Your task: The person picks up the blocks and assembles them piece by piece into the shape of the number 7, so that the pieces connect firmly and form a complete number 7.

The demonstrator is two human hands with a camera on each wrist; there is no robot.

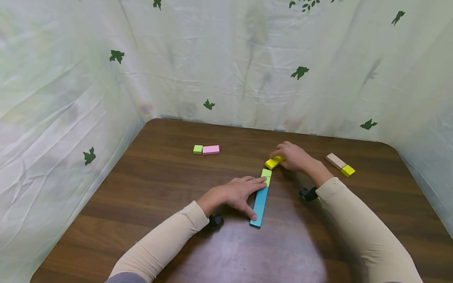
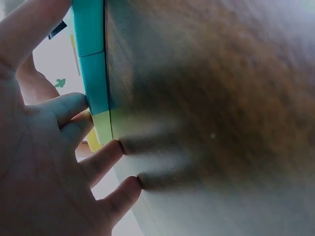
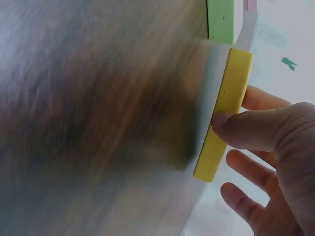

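A straight row of blocks lies on the wooden table, two blue blocks (image 1: 262, 195) end to end with a short light-green block (image 1: 266, 173) at the far end. My left hand (image 1: 238, 193) rests along the row's left side, fingers spread. Its thumb touches the near blue block and its fingertips reach the green one. Just beyond the green end, my right hand (image 1: 293, 156) pinches a long yellow block (image 3: 224, 113) between thumb and fingers. This block stands at an angle to the row, its near end close to the green block.
Toward the back left, a small green block (image 1: 197, 149) sits beside a pink block (image 1: 210, 149). On the right, a pale wooden block (image 1: 335, 161) meets a short yellow block (image 1: 348, 170). A leaf-patterned curtain (image 1: 226, 70) hangs behind the table (image 1: 159, 173).
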